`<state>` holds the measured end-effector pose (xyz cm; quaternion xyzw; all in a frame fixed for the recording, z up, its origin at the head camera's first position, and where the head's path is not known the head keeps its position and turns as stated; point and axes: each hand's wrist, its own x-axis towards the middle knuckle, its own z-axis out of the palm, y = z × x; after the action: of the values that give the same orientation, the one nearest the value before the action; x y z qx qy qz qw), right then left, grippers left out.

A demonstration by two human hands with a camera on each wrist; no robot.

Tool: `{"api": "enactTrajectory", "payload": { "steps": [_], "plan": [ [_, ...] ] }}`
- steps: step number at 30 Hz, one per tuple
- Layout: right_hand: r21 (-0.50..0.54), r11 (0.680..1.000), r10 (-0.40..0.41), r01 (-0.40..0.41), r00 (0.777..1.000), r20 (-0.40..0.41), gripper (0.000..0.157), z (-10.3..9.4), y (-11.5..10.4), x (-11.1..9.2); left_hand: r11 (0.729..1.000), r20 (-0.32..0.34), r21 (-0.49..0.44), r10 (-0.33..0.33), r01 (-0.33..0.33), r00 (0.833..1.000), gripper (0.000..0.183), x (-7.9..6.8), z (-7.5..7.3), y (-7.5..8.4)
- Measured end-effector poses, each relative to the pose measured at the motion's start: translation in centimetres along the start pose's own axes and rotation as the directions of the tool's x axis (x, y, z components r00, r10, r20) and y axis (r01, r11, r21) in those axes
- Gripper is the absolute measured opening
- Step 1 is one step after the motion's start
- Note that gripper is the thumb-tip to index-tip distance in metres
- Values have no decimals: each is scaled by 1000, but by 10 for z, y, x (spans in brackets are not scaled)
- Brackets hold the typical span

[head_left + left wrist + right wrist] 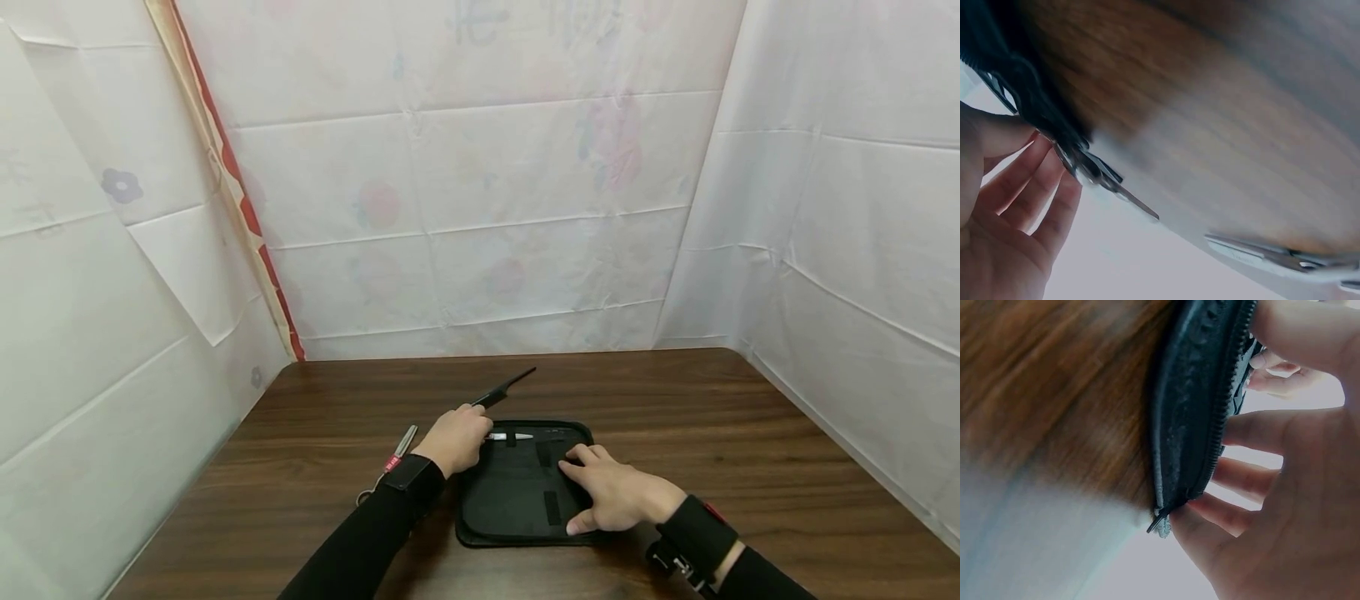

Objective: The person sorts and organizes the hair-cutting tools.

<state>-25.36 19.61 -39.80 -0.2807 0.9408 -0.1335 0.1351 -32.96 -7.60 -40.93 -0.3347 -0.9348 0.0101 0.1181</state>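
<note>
Left hand point(459, 437) pinches the silver scissors point(524, 437) at the handle end, thumb and fingertips brought together. I locate the silver scissors at the far-left part of the black case point(506, 500), with the exposed blade end beneath a strap point(512, 439). Long axis: left to right, roughly parallel to the case's far edge; the tip points right. I read the right hand point(618, 492) as spread, fingers apart, resting over the case's right edge beside the zip point(1225, 394); it grips no tool. Beyond the left hand, a black comb point(492, 397) points its thin tail away and to the right; I cannot tell whether the hand touches it. Left of the left wrist, red-marked scissors point(397, 455) lie on the bench point(360, 408), tips away from the person. White sheeting point(487, 167) rises behind the bench.
</note>
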Motion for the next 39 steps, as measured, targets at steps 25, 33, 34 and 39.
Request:
{"api": "enactTrajectory", "payload": {
  "steps": [25, 33, 34, 39],
  "plan": [
    [3, 1000, -1, 1, 1000, 6, 85, 0, -1, 0, 996, 73, -29, -83, 86, 994, 7, 0, 2, -5],
    [19, 1000, -19, 19, 1000, 4, 85, -2, -1, -1, 996, 71, -39, -82, 85, 994, 8, 5, -4, 1],
    [19, 1000, -19, 19, 1000, 3, 84, -1, 0, -2, 996, 71, -40, -77, 80, 995, 8, 7, -3, 3],
    [8, 999, -31, 31, 999, -10, 85, 0, 1, 0, 997, 64, -32, -66, 69, 996, 8, 10, 1, 2]
  ]
}}
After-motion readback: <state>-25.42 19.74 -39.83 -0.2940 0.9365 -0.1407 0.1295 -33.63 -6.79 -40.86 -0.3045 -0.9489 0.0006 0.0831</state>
